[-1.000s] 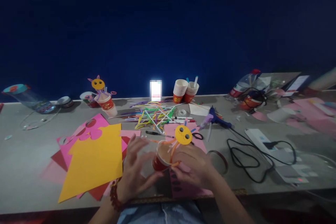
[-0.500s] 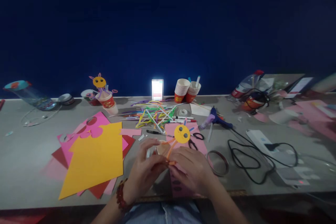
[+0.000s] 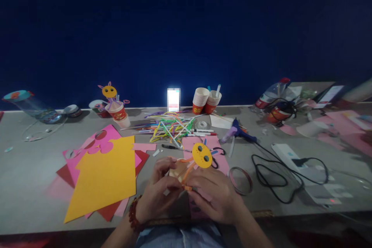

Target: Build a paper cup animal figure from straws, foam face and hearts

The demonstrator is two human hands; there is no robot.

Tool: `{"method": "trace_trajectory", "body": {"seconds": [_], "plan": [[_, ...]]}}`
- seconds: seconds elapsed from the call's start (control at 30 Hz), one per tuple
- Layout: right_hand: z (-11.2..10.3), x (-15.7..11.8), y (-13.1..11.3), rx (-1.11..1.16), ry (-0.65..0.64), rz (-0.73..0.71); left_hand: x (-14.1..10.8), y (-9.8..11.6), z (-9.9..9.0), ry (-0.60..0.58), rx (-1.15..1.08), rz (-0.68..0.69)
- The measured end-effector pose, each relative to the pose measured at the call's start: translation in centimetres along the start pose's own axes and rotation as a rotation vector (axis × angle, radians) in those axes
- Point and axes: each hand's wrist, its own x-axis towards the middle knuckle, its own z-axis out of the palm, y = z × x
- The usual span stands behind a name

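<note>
Between my hands is a paper cup (image 3: 174,170), mostly covered by my fingers. Orange pipe cleaners (image 3: 189,170) stick out from it, beside a round yellow paper face (image 3: 202,155) with dark eyes and blue ears. My left hand (image 3: 158,192) wraps around the cup's left side, thumb by the lower orange pipe cleaner. With thumb and fingers closed, my right hand (image 3: 213,190) pinches the bent end of that orange pipe cleaner. Under the face lie black-handled scissors (image 3: 218,151) on a pink sheet (image 3: 225,162), partly hidden.
Yellow foam paper (image 3: 107,178) tops coloured sheets at left. A pipe cleaner pile (image 3: 171,126), stacked cups (image 3: 200,100) and a finished-looking cup figure (image 3: 117,111) stand behind. Right are a tape roll (image 3: 240,181), blue glue gun (image 3: 241,131), black cable and power strip (image 3: 290,161).
The yellow face has tilted and moved slightly down, nearer my right hand. My hands and the orange pipe cleaner end have shifted a little lower, and more of the cup shows.
</note>
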Motion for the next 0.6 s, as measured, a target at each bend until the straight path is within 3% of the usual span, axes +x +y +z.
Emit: {"method": "trace_trajectory", "body": {"seconds": [0.07, 0.17, 0.27, 0.37, 0.6], "plan": [[0.4, -0.3, 0.5, 0.094, 0.156, -0.012, 0.0, 0.1, -0.4, -0.019, -0.066, -0.037], [1.5, -1.0, 1.9, 0.308, 0.336, 0.154, 0.1, 0.3, -0.8, 0.002, -0.201, -0.072], [2.7, -1.3, 3.1, 0.500, 0.237, 0.266, 0.2, 0.0, -0.7, 0.041, -0.337, -0.107], [3.3, -1.1, 3.3, 0.525, 0.124, 0.218, 0.0, -0.7, -0.2, 0.079, -0.468, -0.193], [4.0, -0.7, 2.6, 0.502, 0.207, 0.222, -0.6, -1.4, 0.9, 0.216, -0.690, -0.378]]}}
